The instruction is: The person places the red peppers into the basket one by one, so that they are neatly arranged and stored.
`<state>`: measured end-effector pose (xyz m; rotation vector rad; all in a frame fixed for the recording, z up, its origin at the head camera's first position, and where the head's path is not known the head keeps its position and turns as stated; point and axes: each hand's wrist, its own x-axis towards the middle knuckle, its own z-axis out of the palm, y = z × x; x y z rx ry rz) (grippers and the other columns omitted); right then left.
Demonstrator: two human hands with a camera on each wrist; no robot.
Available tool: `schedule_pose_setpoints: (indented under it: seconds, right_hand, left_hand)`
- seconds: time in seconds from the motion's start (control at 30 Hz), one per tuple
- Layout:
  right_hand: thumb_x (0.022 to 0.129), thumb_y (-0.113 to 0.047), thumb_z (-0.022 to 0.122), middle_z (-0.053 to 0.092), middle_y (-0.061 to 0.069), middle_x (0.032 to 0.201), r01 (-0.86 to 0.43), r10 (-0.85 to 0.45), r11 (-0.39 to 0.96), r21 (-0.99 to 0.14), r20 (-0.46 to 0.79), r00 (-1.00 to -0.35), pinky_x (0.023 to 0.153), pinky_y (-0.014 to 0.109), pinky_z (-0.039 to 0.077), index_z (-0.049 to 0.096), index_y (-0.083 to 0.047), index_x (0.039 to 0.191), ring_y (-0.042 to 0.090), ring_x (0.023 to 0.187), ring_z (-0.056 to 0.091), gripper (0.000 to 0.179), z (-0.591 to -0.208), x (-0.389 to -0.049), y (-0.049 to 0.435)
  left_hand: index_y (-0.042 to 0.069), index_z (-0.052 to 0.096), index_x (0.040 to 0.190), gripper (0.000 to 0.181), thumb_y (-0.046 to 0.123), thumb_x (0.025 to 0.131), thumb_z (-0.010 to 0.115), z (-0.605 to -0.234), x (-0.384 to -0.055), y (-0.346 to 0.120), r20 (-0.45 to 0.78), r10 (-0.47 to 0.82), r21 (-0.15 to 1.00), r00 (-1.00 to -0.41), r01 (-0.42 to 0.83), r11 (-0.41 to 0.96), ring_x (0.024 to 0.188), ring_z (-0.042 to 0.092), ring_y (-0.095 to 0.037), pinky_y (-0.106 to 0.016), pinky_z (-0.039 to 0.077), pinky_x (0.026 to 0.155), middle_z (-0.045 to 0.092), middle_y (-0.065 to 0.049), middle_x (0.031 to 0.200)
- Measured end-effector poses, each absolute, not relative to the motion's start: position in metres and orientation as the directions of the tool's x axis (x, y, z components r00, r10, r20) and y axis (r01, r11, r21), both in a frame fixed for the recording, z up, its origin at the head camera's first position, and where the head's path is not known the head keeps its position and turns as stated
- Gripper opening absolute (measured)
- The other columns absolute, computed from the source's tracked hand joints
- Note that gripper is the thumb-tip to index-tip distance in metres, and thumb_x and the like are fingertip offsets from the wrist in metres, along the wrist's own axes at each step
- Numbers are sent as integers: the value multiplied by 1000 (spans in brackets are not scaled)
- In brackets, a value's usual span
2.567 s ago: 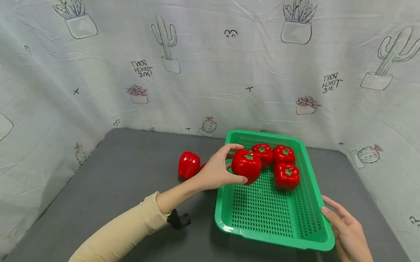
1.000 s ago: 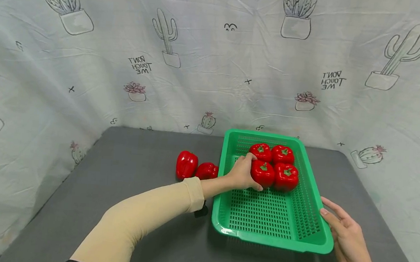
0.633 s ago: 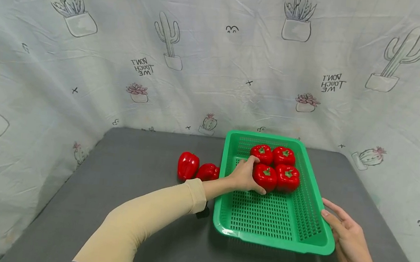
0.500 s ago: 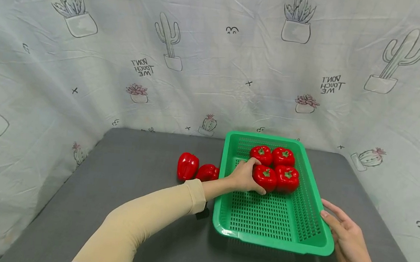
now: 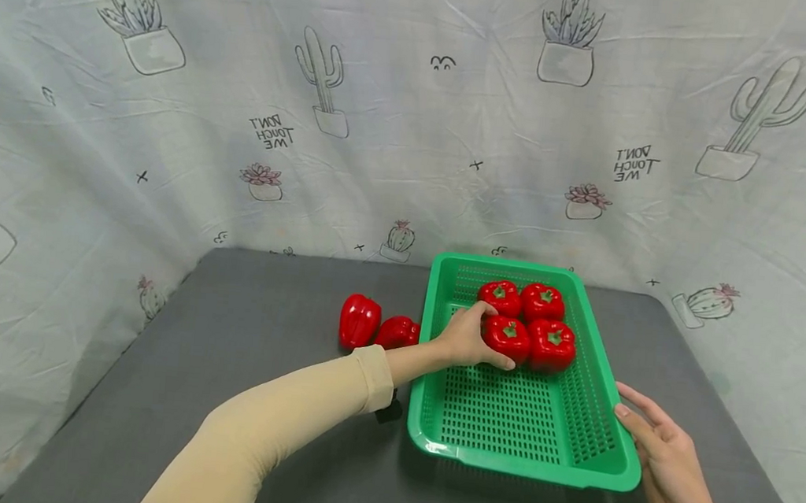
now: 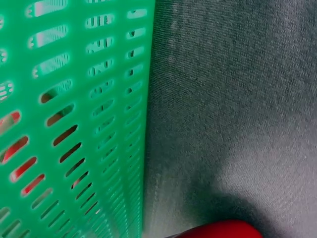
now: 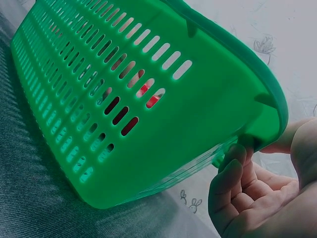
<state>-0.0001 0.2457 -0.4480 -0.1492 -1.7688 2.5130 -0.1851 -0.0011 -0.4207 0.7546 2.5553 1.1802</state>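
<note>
A green plastic basket point(image 5: 502, 441) with slotted walls stands on the table, holding several red bell peppers. My left hand point(image 5: 465, 339) reaches over its left rim and curls round the front left bell pepper point(image 5: 507, 341), thumb on the near side. Touching it or close by are a front right bell pepper point(image 5: 552, 346), a back left one point(image 5: 501, 296) and a back right one point(image 5: 543, 302). My right hand point(image 5: 667, 454) pinches the basket's right rim; the right wrist view shows the fingers point(image 7: 230, 176) curled under that edge. The left wrist view shows the basket's outer wall point(image 6: 74, 119), not the hand.
Two more red bell peppers lie left of the basket: one on its side point(image 5: 359, 321), and another bell pepper point(image 5: 397, 332) partly hidden by the forearm and basket. Grey cloth covers the table point(image 5: 271, 304). A white curtain point(image 5: 381, 163) with cactus drawings hangs behind.
My left hand has moved right and down with the bell pepper, from over the basket's left part to its place among the others. The right hand has stayed on the rim.
</note>
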Motion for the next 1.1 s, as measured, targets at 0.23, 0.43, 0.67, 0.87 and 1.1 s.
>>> schedule_pose_setpoints:
  seconds: [0.23,0.43,0.67,0.87,1.1]
  right_hand:
    - [103,-6,51,71,6,104,14,99,-340,-940,-51,-994,67,34,58,61,-20,133,17,83,69,35,-448,1,247]
    - [103,-6,51,71,6,103,15,106,-331,-944,-53,-993,67,33,57,61,-20,133,15,83,69,34,-448,2,248]
    - [102,-9,54,70,-1,83,43,137,-296,-954,-86,-987,64,28,56,64,-24,129,9,73,64,32,-446,2,246]
    - [102,-8,53,71,2,102,32,122,-305,-952,-72,-990,69,30,57,62,-22,131,11,85,67,33,-445,2,246]
    - [102,-9,55,71,1,107,46,132,-298,-953,-88,-987,69,31,57,62,-23,131,12,87,68,33,-444,2,245]
  left_hand:
    - [10,51,135,75,28,73,90,-419,-185,-3,10,544,817,-839,320,479,108,53,-21,-26,49,76,57,-4,116]
    - [11,53,134,74,23,71,91,-419,-185,-2,1,525,820,-851,301,487,111,52,-22,-26,50,78,58,-6,121]
    - [10,53,134,75,25,71,91,-419,-184,-1,10,517,810,-856,310,498,114,50,-20,-27,51,80,57,-5,126]
    - [11,54,132,75,26,69,92,-419,-185,-2,29,513,801,-858,327,501,113,49,-20,-28,50,81,57,-5,122]
    - [12,54,132,75,28,69,92,-420,-185,-1,30,501,797,-865,323,510,113,48,-18,-27,49,81,56,-2,120]
